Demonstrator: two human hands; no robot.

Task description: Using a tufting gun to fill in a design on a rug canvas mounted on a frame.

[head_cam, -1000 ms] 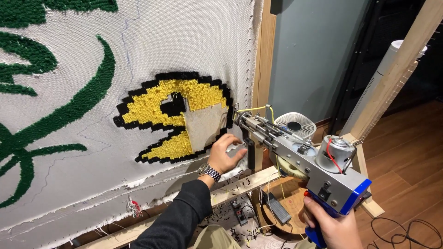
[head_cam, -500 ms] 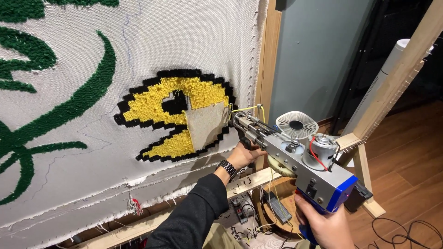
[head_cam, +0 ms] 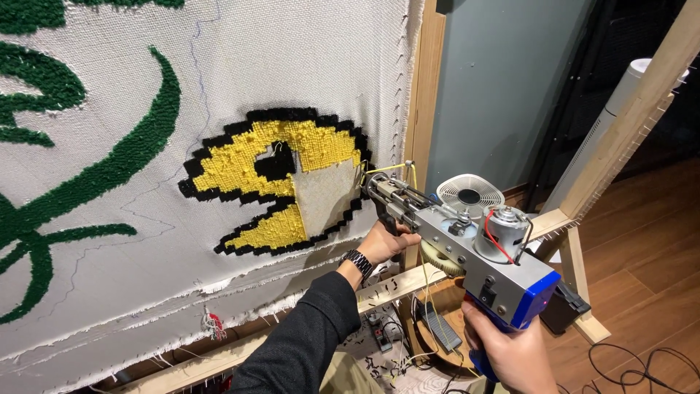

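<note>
Right hand point(head_cam: 514, 354), nearest the camera at the lower edge of the view, is wrapped tight round the blue rear grip of a grey metal tufting gun with a blue back end point(head_cam: 474, 252). On top of the gun sits a small silver motor with red leads point(head_cam: 499, 222). Further forward, the left hand point(head_cam: 386, 241), in a black sleeve with a dark wristwatch point(head_cam: 357, 260), is closed round the black front handle under the gun's body. A strand of yellow yarn point(head_cam: 390, 169) loops up to the gun's nose, which points at the cloth and sits just beside the right edge of the yellow patch; whether the needle is touching the cloth cannot be told.

Beyond the gun hangs a white woven backing cloth stretched on a pale wooden frame point(head_cam: 426, 109). On it, the yellow tufted shape outlined in black point(head_cam: 270, 179) looks mostly filled: the black border runs all round and yellow pile covers the upper arc and the lower wedge. One bare pale section point(head_cam: 324, 197) on its right side has no pile, so this seems to be what is left of the shape. To the left, green tufted curves point(head_cam: 109, 168) stand finished, with thin drawn lines near them unfilled. Past the frame are a small white fan point(head_cam: 469, 195) and a wooden floor point(head_cam: 649, 284) with black cables.
</note>
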